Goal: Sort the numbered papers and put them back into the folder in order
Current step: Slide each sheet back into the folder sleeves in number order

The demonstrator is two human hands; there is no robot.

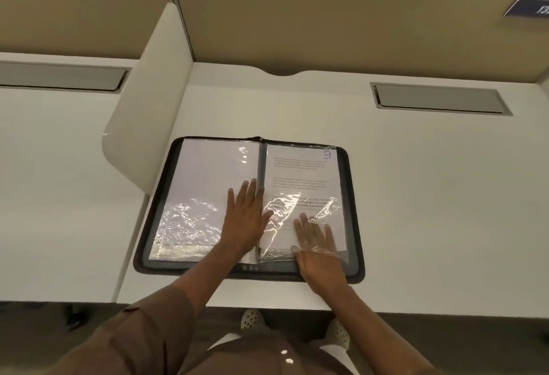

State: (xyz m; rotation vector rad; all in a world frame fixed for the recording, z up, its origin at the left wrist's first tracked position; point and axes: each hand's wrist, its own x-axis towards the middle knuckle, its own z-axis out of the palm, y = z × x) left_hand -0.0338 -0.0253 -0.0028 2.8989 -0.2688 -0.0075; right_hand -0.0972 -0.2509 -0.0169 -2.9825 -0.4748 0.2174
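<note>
White laminate covers the bench [416, 196], which fills most of the view, with tan partition panels [326, 18] along its 12 o'clock edge and a white divider [154, 101] standing at about 10 o'clock from the folder. A grey recessed flap [439, 99] sits in the bench surface toward 2 o'clock. Near the 6 o'clock edge of the bench lies the folder [353, 214], open flat, black-rimmed with a zip around it, its clear sleeves glinting. The left page [205, 184] shows a blank white sheet under plastic; the right page holds a printed paper [300, 172] with a handwritten 9 [327, 154] at its 1 o'clock corner. The left hand [245, 220] lies flat on the left page just beside the spine, fingers straight and close together, pressing the sleeve down. The right hand [318, 253] lies at the 6 o'clock end of the right page, its fingers spread slightly and seen through crinkled plastic, so they appear to be slipped inside the sleeve, on the paper. Brown sleeves cover both arms.
</note>
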